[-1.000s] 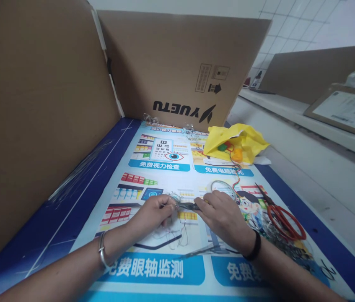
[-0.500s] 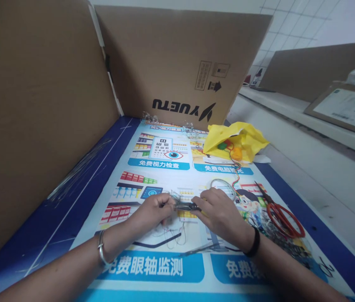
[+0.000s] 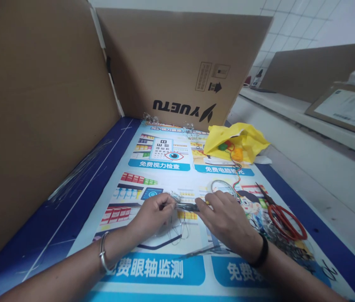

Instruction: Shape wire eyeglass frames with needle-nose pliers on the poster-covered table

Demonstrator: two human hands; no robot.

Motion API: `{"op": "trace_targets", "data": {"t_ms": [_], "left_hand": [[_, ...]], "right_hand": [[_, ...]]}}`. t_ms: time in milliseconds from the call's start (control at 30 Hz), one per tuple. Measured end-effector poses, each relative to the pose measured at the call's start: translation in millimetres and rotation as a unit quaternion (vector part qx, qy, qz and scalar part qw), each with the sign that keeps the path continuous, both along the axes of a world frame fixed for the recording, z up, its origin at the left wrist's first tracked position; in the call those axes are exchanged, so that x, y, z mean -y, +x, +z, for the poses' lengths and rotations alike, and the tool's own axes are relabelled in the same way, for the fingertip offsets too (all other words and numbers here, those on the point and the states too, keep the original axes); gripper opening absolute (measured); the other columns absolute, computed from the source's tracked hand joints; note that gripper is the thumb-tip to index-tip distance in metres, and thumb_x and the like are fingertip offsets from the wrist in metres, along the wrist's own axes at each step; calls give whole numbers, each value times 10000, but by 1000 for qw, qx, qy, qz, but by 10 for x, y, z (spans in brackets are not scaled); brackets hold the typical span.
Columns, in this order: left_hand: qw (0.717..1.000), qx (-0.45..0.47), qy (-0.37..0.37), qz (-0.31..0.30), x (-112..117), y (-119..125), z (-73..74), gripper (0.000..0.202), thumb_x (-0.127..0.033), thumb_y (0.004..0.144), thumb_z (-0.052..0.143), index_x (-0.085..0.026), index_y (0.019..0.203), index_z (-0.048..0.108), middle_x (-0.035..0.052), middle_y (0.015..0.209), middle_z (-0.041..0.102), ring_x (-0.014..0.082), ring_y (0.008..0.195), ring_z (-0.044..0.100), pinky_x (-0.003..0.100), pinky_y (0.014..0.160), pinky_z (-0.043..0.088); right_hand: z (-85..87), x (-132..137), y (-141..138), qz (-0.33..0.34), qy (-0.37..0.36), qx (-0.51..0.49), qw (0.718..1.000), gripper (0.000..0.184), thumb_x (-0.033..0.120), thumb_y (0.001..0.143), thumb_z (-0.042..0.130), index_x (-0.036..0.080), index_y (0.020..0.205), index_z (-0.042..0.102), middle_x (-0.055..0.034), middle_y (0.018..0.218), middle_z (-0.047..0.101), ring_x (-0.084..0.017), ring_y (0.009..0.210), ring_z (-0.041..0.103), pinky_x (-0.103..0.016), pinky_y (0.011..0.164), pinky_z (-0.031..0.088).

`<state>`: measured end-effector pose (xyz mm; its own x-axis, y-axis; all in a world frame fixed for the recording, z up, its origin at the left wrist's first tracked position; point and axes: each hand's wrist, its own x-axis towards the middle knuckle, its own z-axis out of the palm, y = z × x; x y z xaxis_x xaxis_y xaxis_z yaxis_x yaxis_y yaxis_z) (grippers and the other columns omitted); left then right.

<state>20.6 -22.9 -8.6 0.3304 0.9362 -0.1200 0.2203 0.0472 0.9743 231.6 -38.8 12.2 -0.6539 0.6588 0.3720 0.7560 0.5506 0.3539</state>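
My left hand (image 3: 156, 213) is closed in a pinch on thin wire (image 3: 182, 235), whose fine loops hang below the fingertips. A small tangle of wire (image 3: 174, 195) shows just behind those fingertips. My right hand (image 3: 226, 216) is wrapped round a pair of pliers (image 3: 188, 207). Their dark jaws point left and meet the left fingertips; most of the handles are hidden in the palm, with a bit of yellow showing. Whether the jaws grip the wire is too small to tell. Grey tweezers (image 3: 199, 251) lie on the printed sheet below the hands.
Red-handled scissors (image 3: 286, 222) lie at the right beside a heap of wire bits (image 3: 281, 243). A coil of wire (image 3: 224, 186) is behind my right hand. A yellow bag (image 3: 252, 140) holds coloured thread. Loose wires (image 3: 79, 172) lie left; cardboard walls (image 3: 177, 63) stand behind.
My right hand has shifted slightly right and the pliers have turned a little, their jaws looking closer together. The left hand has barely moved.
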Motion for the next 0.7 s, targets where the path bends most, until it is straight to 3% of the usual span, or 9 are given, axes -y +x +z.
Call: {"op": "trace_targets", "data": {"t_ms": [233, 467, 700], "left_hand": [[1000, -5, 15, -1, 1, 3, -6, 106, -212, 744, 472, -177, 644, 476, -61, 497, 448, 81, 455, 408, 202, 476, 321], [1000, 5, -26, 5, 19, 5, 9, 174, -301, 782, 485, -182, 657, 463, -65, 456, 452, 80, 423, 388, 202, 456, 305], [1000, 10, -26, 4, 17, 18, 21, 126, -244, 759, 484, -175, 654, 481, -70, 475, 440, 76, 431, 411, 200, 466, 329]], "right_hand": [[-4, 31, 3, -2, 15, 8, 1000, 142, 207, 826, 546, 193, 963, 582, -29, 728, 521, -183, 708, 413, -328, 653, 242], [48, 0, -19, -6, -10, -30, 999, 112, 297, 836, 552, 194, 845, 597, -42, 730, 536, -192, 716, 421, -326, 651, 242], [27, 23, 9, -7, 1, 14, 1000, 139, 206, 837, 534, 193, 965, 587, -39, 761, 535, -189, 732, 424, -334, 669, 250]]}}
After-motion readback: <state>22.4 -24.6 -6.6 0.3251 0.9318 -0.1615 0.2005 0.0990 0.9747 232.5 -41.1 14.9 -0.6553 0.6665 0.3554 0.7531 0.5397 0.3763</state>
